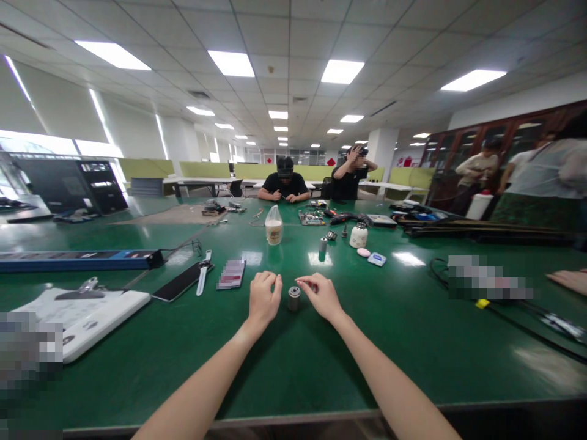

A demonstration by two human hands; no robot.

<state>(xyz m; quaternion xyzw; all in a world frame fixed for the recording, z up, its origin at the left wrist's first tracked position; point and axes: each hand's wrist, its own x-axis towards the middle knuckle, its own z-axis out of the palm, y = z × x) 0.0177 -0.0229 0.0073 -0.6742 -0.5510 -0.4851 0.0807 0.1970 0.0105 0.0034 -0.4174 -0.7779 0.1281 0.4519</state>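
Note:
A small grey metal cylinder, perhaps a motor can, stands upright on the green table between my hands. Dark openings show in its top. My left hand is just left of it, fingers curled together and thumb forward; what it may hold is hidden. On the other side, my right hand has thumb and forefinger pinched near the cylinder's upper edge. Anything in that pinch is too small to make out. Farther back stands a similar metal cylinder, with a small dark metal part behind it.
Left lie a phone, a watch, a black tablet and a white clipboard. Beyond are a bagged cup, a white jar and a power drill. Cables and another person's hand are right.

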